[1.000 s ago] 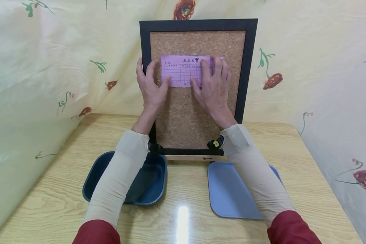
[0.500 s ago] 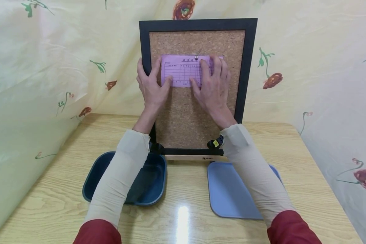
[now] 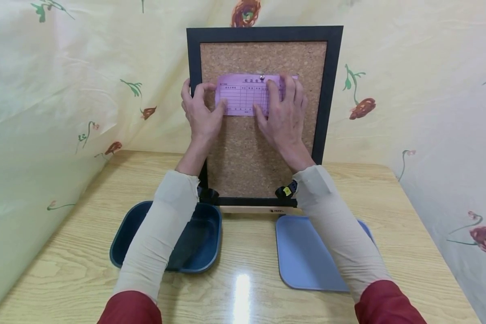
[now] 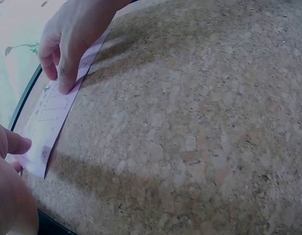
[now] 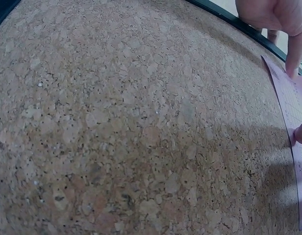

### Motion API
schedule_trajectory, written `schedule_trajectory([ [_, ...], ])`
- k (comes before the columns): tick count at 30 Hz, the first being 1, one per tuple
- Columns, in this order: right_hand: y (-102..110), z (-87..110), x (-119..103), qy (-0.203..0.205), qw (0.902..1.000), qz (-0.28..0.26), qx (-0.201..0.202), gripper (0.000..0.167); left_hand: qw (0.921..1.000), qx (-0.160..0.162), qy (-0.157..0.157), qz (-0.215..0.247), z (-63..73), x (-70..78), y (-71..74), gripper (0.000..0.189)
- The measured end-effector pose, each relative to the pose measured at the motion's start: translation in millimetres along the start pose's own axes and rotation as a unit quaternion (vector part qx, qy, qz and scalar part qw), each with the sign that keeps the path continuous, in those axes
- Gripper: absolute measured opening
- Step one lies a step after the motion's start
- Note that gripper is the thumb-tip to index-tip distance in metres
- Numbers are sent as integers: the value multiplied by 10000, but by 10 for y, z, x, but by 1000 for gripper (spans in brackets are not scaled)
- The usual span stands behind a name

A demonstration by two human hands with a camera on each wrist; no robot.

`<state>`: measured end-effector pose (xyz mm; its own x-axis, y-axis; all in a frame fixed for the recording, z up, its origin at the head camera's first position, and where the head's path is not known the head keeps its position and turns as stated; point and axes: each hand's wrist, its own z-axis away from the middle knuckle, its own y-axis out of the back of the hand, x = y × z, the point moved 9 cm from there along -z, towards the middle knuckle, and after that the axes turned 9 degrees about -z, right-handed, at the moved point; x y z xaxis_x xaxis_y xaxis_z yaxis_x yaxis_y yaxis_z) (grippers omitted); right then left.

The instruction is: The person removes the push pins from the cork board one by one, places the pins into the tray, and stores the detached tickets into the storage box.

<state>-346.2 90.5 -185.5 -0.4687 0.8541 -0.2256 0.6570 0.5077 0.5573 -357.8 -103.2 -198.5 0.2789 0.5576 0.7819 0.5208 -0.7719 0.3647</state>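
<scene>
A pink printed receipt slip lies against the upper part of a cork board, with a small shiny push pin at its top edge. My left hand pinches the slip's left edge, its thumb on the printed face and the index fingertip at the edge. That side bows slightly in the head view. My right hand presses fingertips on the slip's right part, thumb at the lower edge, hiding much of that side. In the left wrist view, the slip stretches between both hands.
The board's black frame stands upright on the wooden table. A dark blue bin sits under the left forearm. A light blue tray lies under the right forearm. Flowered cloth hangs behind.
My left index finger has lowered from beside the slip's upper left corner and bent in toward its left edge, and that edge now curves. The right hand stays in place.
</scene>
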Motion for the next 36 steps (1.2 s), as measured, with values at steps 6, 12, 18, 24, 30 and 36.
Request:
schedule_trajectory([
  [6,-12,-4,-14,1,10000,-43,-13,55,9994,-101,327,-70,-35,-5,15,29],
  [12,-14,-10,-28,13,10000,-49,16,55,9995,-111,298,-26,-36,-13,35,29],
  [18,-31,-15,-27,-30,10000,-87,37,55,9997,-22,239,16,-27,-32,44,20],
  [24,-12,-33,-11,-191,9994,-223,187,51,9999,143,43,-7,-12,-21,38,16],
  [30,52,-87,11,-459,9957,-586,552,42,9993,286,-202,-106,10,11,40,18],
  [36,81,-118,39,-666,9918,-674,853,37,9996,188,-210,-21,27,17,14,19],
])
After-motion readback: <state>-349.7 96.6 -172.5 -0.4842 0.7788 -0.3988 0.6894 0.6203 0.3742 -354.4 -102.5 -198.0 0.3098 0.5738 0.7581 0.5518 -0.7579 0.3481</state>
